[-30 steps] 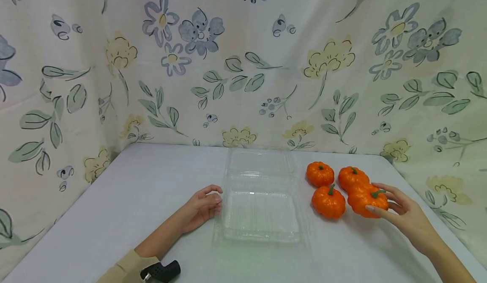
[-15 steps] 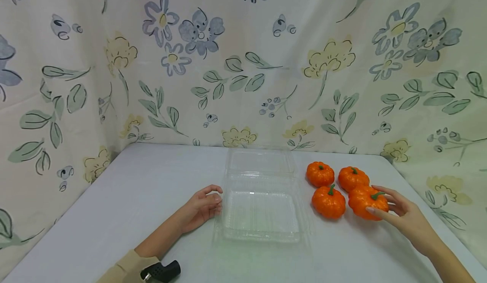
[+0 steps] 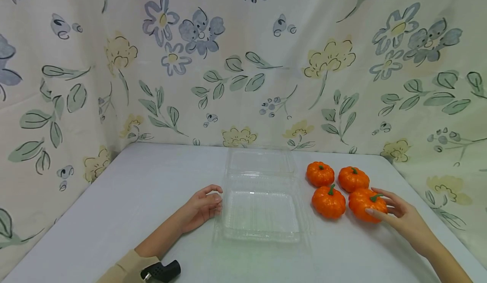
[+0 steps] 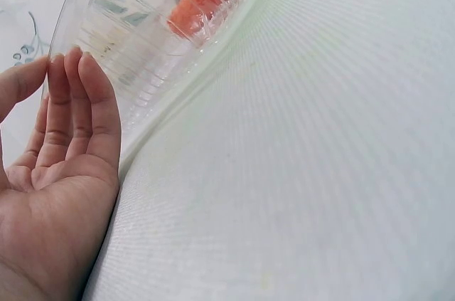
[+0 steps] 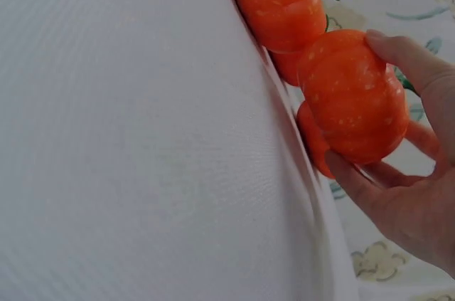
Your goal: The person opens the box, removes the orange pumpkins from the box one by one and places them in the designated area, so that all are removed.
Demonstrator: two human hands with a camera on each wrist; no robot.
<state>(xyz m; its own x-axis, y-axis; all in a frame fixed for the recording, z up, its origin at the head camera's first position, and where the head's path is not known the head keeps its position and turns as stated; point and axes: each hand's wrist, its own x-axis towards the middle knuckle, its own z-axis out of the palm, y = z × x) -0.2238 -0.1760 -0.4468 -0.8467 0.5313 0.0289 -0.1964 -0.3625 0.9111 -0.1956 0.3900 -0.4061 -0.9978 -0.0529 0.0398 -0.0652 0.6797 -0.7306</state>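
Note:
Several small orange pumpkins sit at the right of the white table point(image 3: 152, 190). My right hand point(image 3: 392, 209) grips the front right pumpkin point(image 3: 363, 203), thumb on top and fingers beneath; the right wrist view shows this pumpkin point(image 5: 352, 98) against its neighbours. Beside it lie the front left pumpkin point(image 3: 329, 201) and two behind point(image 3: 320, 173), point(image 3: 353, 178). A clear plastic clamshell container point(image 3: 260, 215) lies open at the middle, its lid point(image 3: 260, 162) folded back. My left hand point(image 3: 203, 204) rests on the table, fingertips point(image 4: 78, 66) touching the container's left wall point(image 4: 142, 45).
A floral cloth point(image 3: 243, 63) hangs behind and along both sides of the table. A black wrist-worn device point(image 3: 161, 271) shows at my left sleeve. Bare tabletop stretches left of the container and in front of it.
My right hand has brought the held pumpkin slightly down and forward, off the back right pumpkin. The left hand and container have not moved.

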